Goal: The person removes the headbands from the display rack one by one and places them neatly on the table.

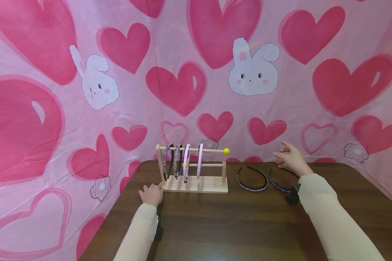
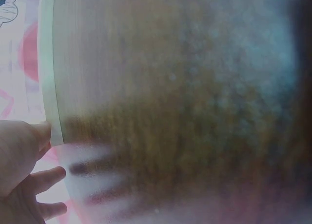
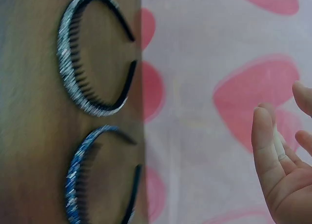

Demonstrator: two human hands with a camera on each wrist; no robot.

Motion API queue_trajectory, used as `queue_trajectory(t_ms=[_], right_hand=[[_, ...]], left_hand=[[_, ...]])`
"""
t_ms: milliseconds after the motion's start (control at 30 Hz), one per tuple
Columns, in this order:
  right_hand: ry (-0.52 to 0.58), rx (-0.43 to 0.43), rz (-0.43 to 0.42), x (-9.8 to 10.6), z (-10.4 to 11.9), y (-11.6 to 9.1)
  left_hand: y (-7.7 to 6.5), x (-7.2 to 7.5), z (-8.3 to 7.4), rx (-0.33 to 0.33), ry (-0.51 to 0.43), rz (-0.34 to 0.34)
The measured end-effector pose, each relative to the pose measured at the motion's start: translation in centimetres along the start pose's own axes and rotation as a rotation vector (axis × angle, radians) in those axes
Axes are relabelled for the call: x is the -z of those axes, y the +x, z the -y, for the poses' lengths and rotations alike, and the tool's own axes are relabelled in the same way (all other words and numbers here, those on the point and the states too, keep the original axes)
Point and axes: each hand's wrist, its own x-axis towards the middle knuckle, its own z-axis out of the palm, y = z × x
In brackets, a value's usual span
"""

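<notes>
A wooden headband stand (image 1: 212, 185) with two horizontal rods is on the table. From its upper rod hang a purple glitter headband (image 1: 164, 159), a silvery-gold glitter one (image 1: 175, 165) and two pale lilac ones, the nearer to the yellow knob being this lilac headband (image 1: 200, 163). My left hand (image 1: 151, 195) rests at the left end of the stand's base, fingertips at its edge. Above the table's right side, my right hand (image 1: 294, 160) is raised with loosely bent fingers and holds nothing. Below it lies a blue glitter headband (image 3: 74, 185), beside a silver glitter headband (image 3: 66, 58).
The brown table (image 1: 235, 224) extends in front of the stand. A pink cloth (image 1: 215, 98) with hearts and rabbit faces hangs right behind the table's back edge. A yellow ball (image 1: 226, 151) caps the upper rod's right end.
</notes>
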Motion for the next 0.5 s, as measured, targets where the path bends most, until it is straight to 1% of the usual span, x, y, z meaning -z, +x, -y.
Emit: queue_trajectory(t_ms=[167, 400, 500], right_hand=[[-0.015, 0.048, 0.017, -0.9, 2.0, 1.1], [-0.149, 0.116, 0.056, -2.2, 4.7, 1.9], [-0.181, 0.140, 0.067, -3.0, 5.8, 2.2]], left_hand=[[0.3, -0.3, 0.2, -0.011, 0.004, 0.007], [0.2, -0.2, 0.2, -0.018, 0.007, 0.002], [0.1, -0.1, 0.2, -0.017, 0.010, 0.002]])
